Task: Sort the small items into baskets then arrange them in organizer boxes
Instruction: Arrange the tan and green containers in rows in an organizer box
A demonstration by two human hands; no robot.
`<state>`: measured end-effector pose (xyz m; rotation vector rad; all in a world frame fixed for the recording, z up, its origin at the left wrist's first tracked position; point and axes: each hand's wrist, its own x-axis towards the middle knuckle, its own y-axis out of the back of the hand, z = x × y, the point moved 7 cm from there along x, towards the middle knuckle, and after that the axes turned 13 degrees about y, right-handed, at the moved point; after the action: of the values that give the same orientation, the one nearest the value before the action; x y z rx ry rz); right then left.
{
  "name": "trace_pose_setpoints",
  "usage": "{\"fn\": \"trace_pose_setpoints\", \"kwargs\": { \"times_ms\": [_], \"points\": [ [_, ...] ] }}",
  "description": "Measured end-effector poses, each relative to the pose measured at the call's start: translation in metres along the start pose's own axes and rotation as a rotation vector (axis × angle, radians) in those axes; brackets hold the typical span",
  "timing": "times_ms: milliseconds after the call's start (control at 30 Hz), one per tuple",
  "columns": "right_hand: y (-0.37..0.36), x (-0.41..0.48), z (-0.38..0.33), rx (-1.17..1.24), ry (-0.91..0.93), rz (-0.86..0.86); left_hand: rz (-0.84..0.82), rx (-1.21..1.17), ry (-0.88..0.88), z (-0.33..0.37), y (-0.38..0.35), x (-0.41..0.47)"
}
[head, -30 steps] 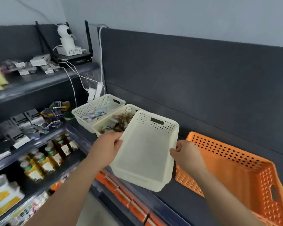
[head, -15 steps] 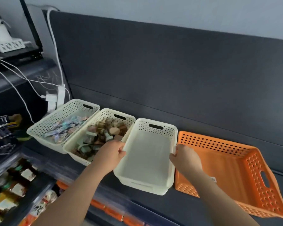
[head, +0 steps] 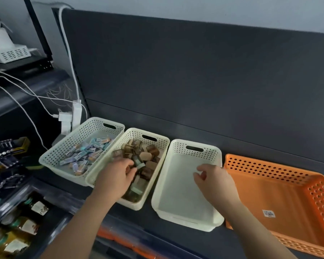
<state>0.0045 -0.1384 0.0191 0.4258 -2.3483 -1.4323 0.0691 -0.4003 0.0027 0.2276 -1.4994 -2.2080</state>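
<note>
Three cream perforated baskets stand side by side on a dark shelf. The left basket [head: 74, 142] holds several small pale blue and grey packets. The middle basket [head: 158, 140] is full of small brown and teal blocks [head: 151, 149]. The right cream basket [head: 180, 219] is empty. My left hand [head: 118, 175] reaches into the middle basket, its fingers curled down among the blocks; whether it grips one is hidden. My right hand [head: 214, 179] hovers over the empty basket near its right wall, fingers loosely apart, holding nothing.
A large orange perforated basket [head: 269, 165] with only a sticker inside sits right of the cream ones. A dark back panel rises behind. White cables and chargers [head: 71, 116] hang at the left. Lower shelves at left hold bottles [head: 22, 227] and packaged goods.
Both hands have let go of the empty cream basket, which now rests on the shelf. My left hand moved into the middle basket; my right hand lifted over the empty one.
</note>
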Motion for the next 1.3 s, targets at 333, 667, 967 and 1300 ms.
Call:
{"fn": "trace_pose_setpoints", "kwargs": {
  "times_ms": [333,667,967,1300],
  "points": [
    [-0.074,0.02,-0.105,0.025,-0.103,-0.06,-0.101,0.083,0.035,-0.106,0.025,0.035],
    [-0.102,0.02,-0.107,-0.169,-0.377,-0.124,-0.224,0.183,-0.141,-0.099,0.011,0.065],
    [-0.102,0.027,-0.102,-0.171,-0.407,-0.036,-0.207,0.243,-0.268,-0.083,-0.004,0.081],
    [-0.022,0.008,-0.124,-0.036,-0.347,0.33,-0.117,-0.035,-0.316,-0.045,0.077,0.085]
  ]
}}
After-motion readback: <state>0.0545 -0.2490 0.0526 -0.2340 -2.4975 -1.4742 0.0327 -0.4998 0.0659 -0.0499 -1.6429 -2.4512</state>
